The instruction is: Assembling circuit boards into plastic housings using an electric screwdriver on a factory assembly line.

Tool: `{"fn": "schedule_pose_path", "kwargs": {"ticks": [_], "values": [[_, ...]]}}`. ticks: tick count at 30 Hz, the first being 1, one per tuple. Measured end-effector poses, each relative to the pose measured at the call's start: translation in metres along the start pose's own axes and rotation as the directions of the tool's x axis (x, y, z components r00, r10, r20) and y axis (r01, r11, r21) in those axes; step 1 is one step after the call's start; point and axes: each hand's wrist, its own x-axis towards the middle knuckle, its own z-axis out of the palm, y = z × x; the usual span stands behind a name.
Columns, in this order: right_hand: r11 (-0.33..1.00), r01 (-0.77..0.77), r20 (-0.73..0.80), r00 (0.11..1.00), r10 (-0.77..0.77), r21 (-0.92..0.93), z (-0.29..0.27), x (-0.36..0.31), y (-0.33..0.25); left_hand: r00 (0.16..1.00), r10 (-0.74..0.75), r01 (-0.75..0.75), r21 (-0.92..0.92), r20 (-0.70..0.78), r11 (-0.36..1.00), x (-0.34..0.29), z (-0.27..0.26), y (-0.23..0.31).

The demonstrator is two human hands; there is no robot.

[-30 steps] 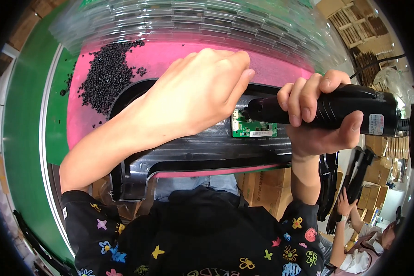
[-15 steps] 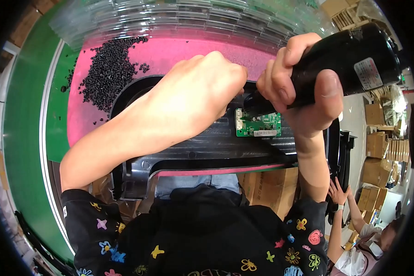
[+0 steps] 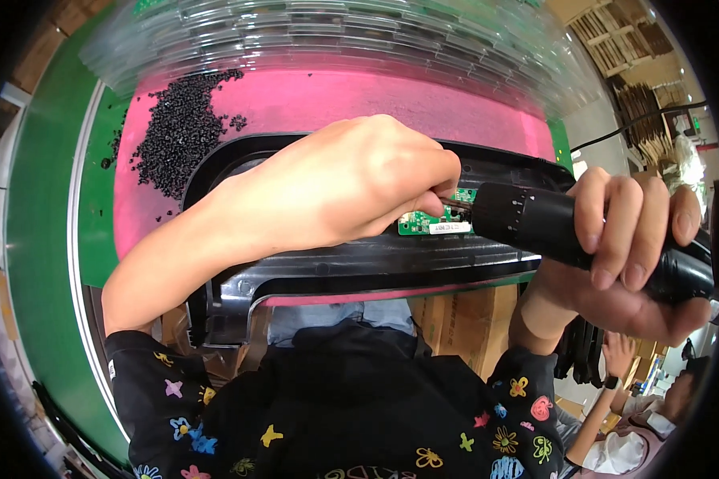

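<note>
My right hand (image 3: 627, 243) is wrapped round a black electric screwdriver (image 3: 527, 219), held almost level. Its bit points left and meets the fingertips of my left hand (image 3: 375, 176). Those fingers are pinched together at the bit; whatever they hold is too small or hidden to name. Under them a green circuit board (image 3: 411, 227) with a white label lies in a long black plastic housing (image 3: 359, 266), partly covered by my left hand and the tool.
A heap of tiny black screw-like pieces (image 3: 176, 132) lies on the pink mat (image 3: 311, 96) at the left. Stacked clear plastic trays (image 3: 335, 40) line the far side. At the lower right a co-worker's hand (image 3: 617, 355) shows beside dark parts.
My right hand has drawn the screwdriver to the right and down, turning it nearly level. My left hand has shifted right, its fingertips now at the bit over the board.
</note>
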Motion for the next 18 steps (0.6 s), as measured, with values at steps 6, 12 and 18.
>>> {"fn": "schedule_pose_path", "kwargs": {"ticks": [6,12,18], "values": [[0.987,-0.158,0.065,0.985,0.159,-0.024,0.001,-0.004,0.004,0.998,0.003,-0.004,0.023,0.055,1.000,-0.004,0.003,-0.002],[0.974,-0.192,0.111,0.972,0.205,-0.124,-0.004,-0.020,0.028,0.989,-0.148,0.150,0.088,-0.027,0.985,0.000,-0.004,0.002],[0.943,-0.252,0.018,0.965,0.262,-0.216,0.005,-0.024,0.034,0.979,-0.180,0.191,0.132,-0.092,0.973,-0.004,-0.005,0.000]]}}
